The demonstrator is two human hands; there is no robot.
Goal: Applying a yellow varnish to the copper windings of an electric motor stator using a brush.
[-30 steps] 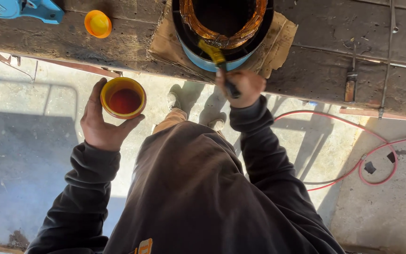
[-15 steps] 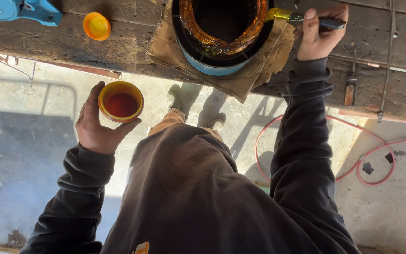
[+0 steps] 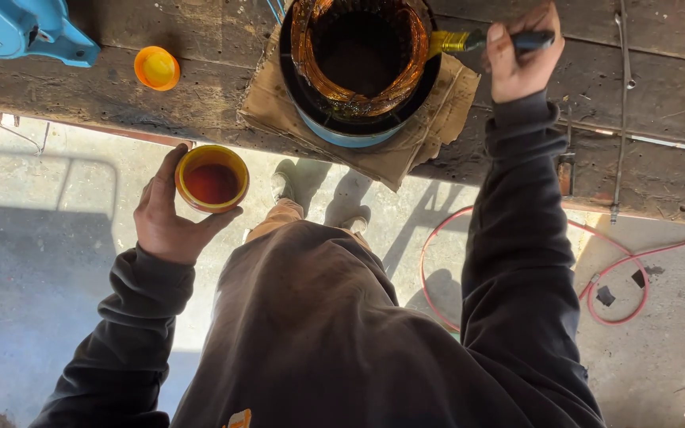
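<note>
Head cam looking straight down: the big round motor stator [image 3: 361, 59] with its shiny copper-orange windings sits on a piece of cardboard [image 3: 430, 127] on the worn wooden desk [image 3: 81, 87]. The right hand [image 3: 521, 55] is just right of the stator, grip wrapped tight around a dark-handled brush [image 3: 489, 40], whose yellowish bristles touch the stator's right rim. The left hand [image 3: 170, 218] is below and left of the stator, off the desk edge, fingers curled around a small yellow cup [image 3: 212, 178] of red liquid. An orange lid [image 3: 156, 67] lies on the desk left of the stator, a blue tool [image 3: 21, 28] further left. A red hose [image 3: 596, 269] loops on the floor, lower right of the stator.
</note>
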